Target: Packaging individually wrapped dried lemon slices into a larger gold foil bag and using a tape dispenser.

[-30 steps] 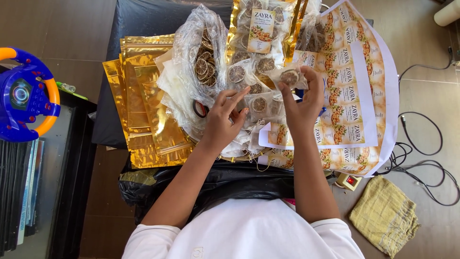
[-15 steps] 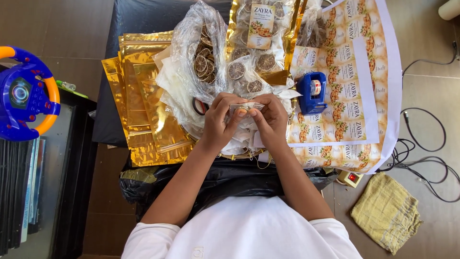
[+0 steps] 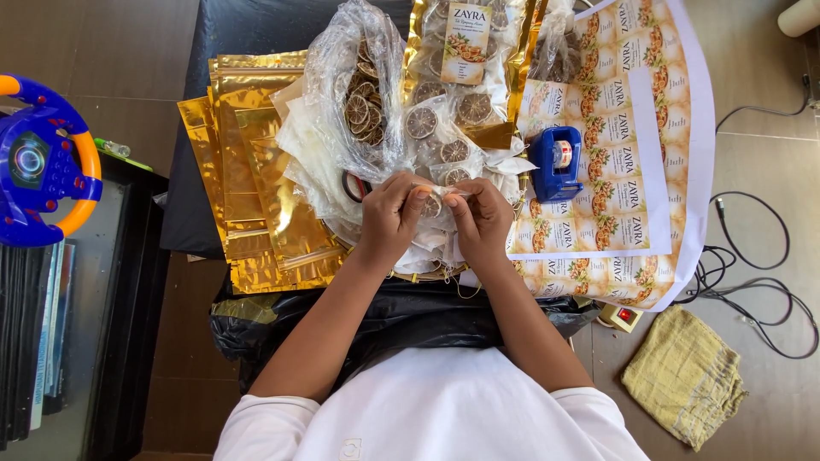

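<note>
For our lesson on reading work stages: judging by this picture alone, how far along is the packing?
Done: one labelled gold pouch already holds dried citrus slices. In hand: left hand and right hand pinch a small clear packet. Left: a stack of gold pouches, loose slices in the plastic bag, unused label sheets.

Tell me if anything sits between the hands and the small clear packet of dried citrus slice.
Nothing visible does. The left hand and right hand both pinch the small clear packet directly, above the pile of clear bags.
</note>
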